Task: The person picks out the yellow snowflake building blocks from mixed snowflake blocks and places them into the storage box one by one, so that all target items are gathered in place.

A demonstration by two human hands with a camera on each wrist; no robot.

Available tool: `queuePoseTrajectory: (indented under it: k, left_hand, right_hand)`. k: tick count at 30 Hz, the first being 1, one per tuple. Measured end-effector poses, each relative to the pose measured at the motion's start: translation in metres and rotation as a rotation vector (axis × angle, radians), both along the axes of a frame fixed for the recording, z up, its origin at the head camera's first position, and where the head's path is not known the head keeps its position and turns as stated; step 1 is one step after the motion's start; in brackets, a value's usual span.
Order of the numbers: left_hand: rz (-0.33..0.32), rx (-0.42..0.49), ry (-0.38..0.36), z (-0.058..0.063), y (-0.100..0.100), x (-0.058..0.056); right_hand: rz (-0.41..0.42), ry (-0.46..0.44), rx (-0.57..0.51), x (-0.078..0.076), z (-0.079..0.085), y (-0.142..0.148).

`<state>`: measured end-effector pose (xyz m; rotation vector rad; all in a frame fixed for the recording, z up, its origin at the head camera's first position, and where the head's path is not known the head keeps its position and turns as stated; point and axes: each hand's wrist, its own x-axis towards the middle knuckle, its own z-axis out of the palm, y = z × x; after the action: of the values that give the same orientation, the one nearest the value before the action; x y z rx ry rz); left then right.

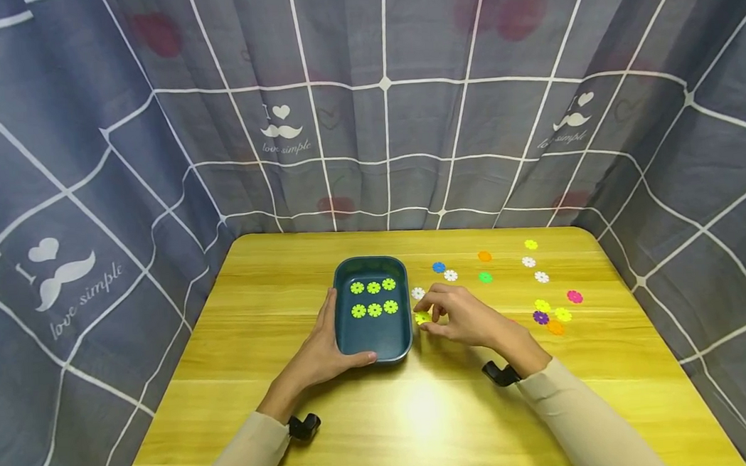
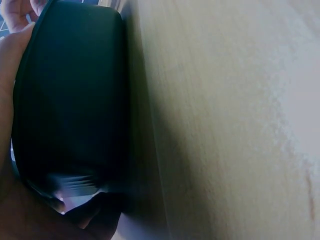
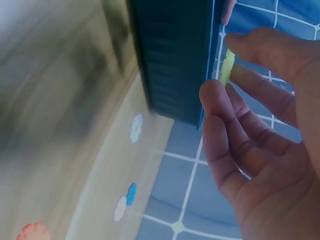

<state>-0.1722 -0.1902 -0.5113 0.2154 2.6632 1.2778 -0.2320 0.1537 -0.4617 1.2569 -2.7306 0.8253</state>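
Observation:
My left hand (image 1: 321, 350) grips a dark teal tray (image 1: 386, 343) by its left side and near rim, the thumb along the near edge. Inside it, several yellow-green snowflake discs lie flat in two rows, one of them the lower-left disc (image 1: 358, 311). Just right of the tray, my right hand (image 1: 464, 316) pinches another yellow-green snowflake disc (image 3: 227, 67) between thumb and fingers. That disc stands on edge in the right wrist view, close to the tray wall (image 3: 175, 60). The left wrist view shows mostly the tray's outer side (image 2: 75, 95).
Loose discs are scattered on the wooden table (image 1: 255, 304) to the right: a blue disc (image 1: 438, 267), a green disc (image 1: 485, 277), a pink disc (image 1: 575, 296), a purple disc (image 1: 540, 317), plus white, orange and yellow-green ones. A grey checked curtain (image 1: 354, 134) surrounds the table.

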Motion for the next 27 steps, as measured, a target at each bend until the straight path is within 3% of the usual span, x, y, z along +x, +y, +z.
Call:
queuePoseTrajectory:
  k: [14,27]
  left_hand:
    - [0.001,0.0,-0.003,-0.001,-0.002,0.0]
    - [-0.001,-0.013,-0.011,-0.003,-0.001,0.0]
  right_hand:
    - [0.068,-0.009,0.036,-0.007,0.015,-0.021]
    - [0.096,-0.021,0.091,-0.017,0.017,-0.037]
